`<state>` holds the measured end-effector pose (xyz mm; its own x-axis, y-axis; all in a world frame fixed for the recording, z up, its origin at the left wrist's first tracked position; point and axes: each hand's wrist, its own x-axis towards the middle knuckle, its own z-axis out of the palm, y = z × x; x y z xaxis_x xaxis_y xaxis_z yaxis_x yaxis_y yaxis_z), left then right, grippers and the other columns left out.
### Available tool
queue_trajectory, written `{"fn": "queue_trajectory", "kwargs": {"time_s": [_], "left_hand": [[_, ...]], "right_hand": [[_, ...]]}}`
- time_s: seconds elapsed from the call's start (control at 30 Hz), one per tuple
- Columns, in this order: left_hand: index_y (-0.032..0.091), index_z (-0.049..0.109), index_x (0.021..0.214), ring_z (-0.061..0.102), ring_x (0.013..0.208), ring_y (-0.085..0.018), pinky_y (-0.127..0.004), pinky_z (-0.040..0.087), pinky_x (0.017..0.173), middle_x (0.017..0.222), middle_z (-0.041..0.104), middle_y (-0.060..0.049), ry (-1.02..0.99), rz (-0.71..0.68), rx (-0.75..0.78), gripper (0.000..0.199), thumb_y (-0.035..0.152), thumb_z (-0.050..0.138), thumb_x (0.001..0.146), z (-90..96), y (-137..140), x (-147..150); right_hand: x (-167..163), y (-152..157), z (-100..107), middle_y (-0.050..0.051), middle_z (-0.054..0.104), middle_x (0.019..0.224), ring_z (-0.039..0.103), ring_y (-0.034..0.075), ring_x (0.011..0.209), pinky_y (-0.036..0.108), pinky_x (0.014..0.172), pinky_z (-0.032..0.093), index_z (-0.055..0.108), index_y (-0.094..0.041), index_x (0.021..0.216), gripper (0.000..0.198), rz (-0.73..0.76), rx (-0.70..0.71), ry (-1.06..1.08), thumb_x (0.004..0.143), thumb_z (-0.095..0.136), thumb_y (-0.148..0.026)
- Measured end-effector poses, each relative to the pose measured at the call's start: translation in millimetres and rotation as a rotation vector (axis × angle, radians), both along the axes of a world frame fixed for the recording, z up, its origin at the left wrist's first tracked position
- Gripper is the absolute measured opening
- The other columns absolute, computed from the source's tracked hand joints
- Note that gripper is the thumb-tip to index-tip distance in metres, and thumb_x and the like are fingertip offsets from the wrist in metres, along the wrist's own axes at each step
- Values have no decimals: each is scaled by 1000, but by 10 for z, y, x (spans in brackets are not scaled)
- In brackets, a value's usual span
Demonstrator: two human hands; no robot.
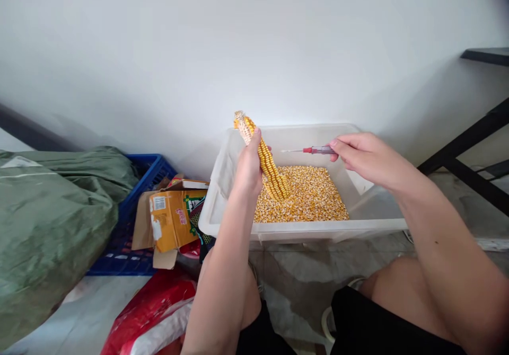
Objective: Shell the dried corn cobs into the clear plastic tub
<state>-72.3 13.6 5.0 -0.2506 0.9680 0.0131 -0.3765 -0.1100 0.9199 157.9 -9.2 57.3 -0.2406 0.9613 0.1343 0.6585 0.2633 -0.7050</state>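
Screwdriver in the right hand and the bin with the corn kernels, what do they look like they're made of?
Screwdriver: likely a thin metal shaft, straight and pale, with a smooth plastic handle, judging by its reddish, seemingly see-through look. Bin: probably satin molded plastic, from its cloudy whitish walls and rounded rim.

Soft light, stretched edges

Diffuse, fairly bright light spreads across the white wall (254, 42), with faint, soft-edged shadows beside the black frame (465, 136). The floor (286, 270) below is dimmer. The green bag (51, 228) carries a muted sheen. The corn cob (271, 172) and kernels (310, 196) look reasonably crisp; the tip of the screwdriver (317, 150) is less distinct. Wide-angle stretching enlarges the right forearm (441, 228), and the top right corner darkens.
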Motion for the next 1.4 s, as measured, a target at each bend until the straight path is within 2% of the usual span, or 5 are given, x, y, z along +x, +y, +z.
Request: {"fn": "queue_trajectory", "kwargs": {"time_s": [0.1, 0.57, 0.8, 1.1, 1.4], "left_hand": [[20, 61, 93, 63, 83, -25, -36, 48, 70, 77, 61, -9, 16, -6, -44, 52, 67, 67, 73, 7, -25, 51], [18, 62, 97, 64, 72, -20, -32, 47, 63, 87, 69, -12, 184, -20, -1, 54, 67, 67, 75, 15, -62, 227], [19, 62, 79, 59, 59, -15, -28, 44, 58, 65, 63, -4, 302, 132, 123, 46, 65, 68, 74, 66, -113, 278], [17, 62, 73, 65, 60, -17, -31, 51, 60, 66, 66, -8, 277, 67, 89, 52, 68, 56, 81, 18, -106, 237], [17, 61, 71, 66, 61, -17, -28, 51, 58, 64, 65, -7, 246, 142, 63, 55, 71, 54, 80, 16, -82, 304]], "right_hand": [[13, -154, -13, -4, 38, 49, 34, 12, 42, 32, 46, 23, 66, -23, 81, 37, 10, 121, -73, 98, 44, -47], [-101, -305, -66, 5, 59, 67, 48, 19, 63, 37, 61, 29, 55, -25, 67, 36, 134, 384, -191, 99, 44, -35], [-306, -486, -52, -1, 48, 51, 36, 13, 46, 35, 52, 21, 51, -23, 61, 43, 153, 299, -234, 99, 45, -41], [-387, -474, -128, 0, 50, 56, 38, 12, 51, 33, 54, 21, 48, -21, 64, 39, 158, 305, -278, 100, 43, -36], [-601, -663, -114, 3, 59, 62, 47, 14, 53, 32, 54, 22, 58, -18, 73, 38, 39, 373, -463, 102, 37, -29]]}}
